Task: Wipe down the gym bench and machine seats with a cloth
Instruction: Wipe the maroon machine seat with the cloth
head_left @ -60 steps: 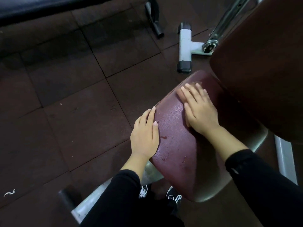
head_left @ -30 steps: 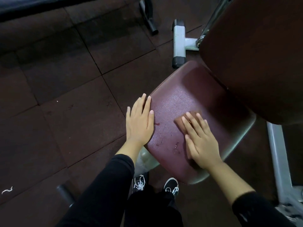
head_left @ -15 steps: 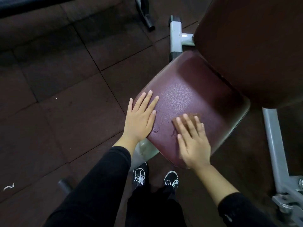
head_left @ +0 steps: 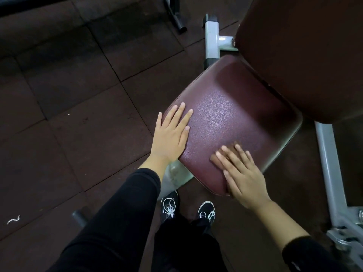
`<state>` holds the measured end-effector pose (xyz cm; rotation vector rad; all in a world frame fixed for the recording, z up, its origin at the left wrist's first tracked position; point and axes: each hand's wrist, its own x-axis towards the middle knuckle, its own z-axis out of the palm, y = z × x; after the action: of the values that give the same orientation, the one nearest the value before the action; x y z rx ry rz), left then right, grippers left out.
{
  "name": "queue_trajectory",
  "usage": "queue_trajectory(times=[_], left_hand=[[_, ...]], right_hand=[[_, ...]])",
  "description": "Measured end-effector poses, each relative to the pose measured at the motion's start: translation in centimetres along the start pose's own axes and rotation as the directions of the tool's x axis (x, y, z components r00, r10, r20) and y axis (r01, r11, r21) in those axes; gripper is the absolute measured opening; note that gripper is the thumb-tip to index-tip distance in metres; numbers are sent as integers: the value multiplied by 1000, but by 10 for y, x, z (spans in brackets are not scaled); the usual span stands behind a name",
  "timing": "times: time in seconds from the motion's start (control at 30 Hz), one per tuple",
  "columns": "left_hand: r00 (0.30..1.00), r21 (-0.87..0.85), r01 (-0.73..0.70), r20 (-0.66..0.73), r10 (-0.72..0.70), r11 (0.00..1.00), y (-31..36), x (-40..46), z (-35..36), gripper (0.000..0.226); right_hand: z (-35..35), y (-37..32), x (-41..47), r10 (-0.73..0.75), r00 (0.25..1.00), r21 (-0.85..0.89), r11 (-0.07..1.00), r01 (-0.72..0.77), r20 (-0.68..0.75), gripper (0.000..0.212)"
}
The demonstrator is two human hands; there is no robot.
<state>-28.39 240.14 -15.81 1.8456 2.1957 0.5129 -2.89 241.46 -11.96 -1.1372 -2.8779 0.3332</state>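
Observation:
A maroon padded machine seat (head_left: 235, 114) fills the middle of the head view. My right hand (head_left: 241, 173) lies flat with straight fingers on a small brown cloth (head_left: 216, 159) at the seat's near edge; most of the cloth is hidden under the palm. My left hand (head_left: 170, 136) rests flat on the seat's left edge, fingers spread, holding nothing. The matching maroon backrest (head_left: 306, 55) rises at the upper right.
Grey metal frame parts stand around the seat: a foot bar (head_left: 211, 40) behind it and an upright post (head_left: 332, 169) on the right. My black shoes (head_left: 186, 211) stand on the dark rubber floor tiles (head_left: 78, 114) below the seat. A black bench leg (head_left: 176, 16) lies at the top.
My right hand has slid the cloth from the seat's far end to its near edge. My left hand shifted slightly further onto the seat's left edge. The droplets on the seat are gone.

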Motion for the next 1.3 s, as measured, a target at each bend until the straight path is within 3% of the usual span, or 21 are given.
queue_trajectory(times=[0.1, 0.13, 0.23, 0.3, 0.53, 0.63, 0.77, 0.87, 0.97, 1.07, 1.2, 1.3], left_hand=[[1000, 1, 6, 6, -6, 1000, -1, 1, 1, 49], [1000, 0, 5, 8, -5, 1000, -1, 0, 1, 49], [1000, -3, -7, 11, 7, 1000, -1, 0, 1, 49], [1000, -10, -5, 7, 5, 1000, -1, 1, 0, 49], [1000, -35, 10, 12, -10, 999, 1, 1, 0, 49], [999, -202, 38, 2, -38, 979, 0, 2, -7, 49], [988, -579, 137, 22, -152, 804, -3, 2, -21, 46], [948, -709, 243, 28, -318, 662, -1, -1, -28, 45], [921, -503, 274, -109, -375, 819, 8, -1, -30, 52], [959, -230, 212, -137, -247, 950, 23, 0, -21, 59], [984, -37, 149, -88, -152, 988, 32, -13, -3, 69], [992, 24, 78, -102, -75, 997, 37, -20, 2, 66]], right_hand=[[6, -32, 37, 100, 995, 14, 995, -99, -17, 51], [12, -44, 42, 53, 999, -9, 999, -53, 7, 52], [21, -58, 22, -264, 958, -55, 961, 271, 111, 58], [17, -45, 0, -357, 922, -70, 927, 370, 148, 59], [0, 2, 0, -101, 992, -33, 994, 103, 71, 49], [0, -10, 45, 56, 998, 14, 998, -56, 30, 51], [6, -51, 109, 75, 996, 48, 996, -78, 56, 53], [5, -77, 140, -19, 990, 111, 994, 4, 137, 59], [-5, -67, 143, 65, 995, 275, 958, -83, 73, 58], [-7, -36, 124, 291, 953, 297, 920, -255, -85, 52], [-2, -16, 105, 311, 949, 135, 944, -301, -60, 48], [-2, -12, 103, 291, 954, 131, 951, -280, -76, 46]])
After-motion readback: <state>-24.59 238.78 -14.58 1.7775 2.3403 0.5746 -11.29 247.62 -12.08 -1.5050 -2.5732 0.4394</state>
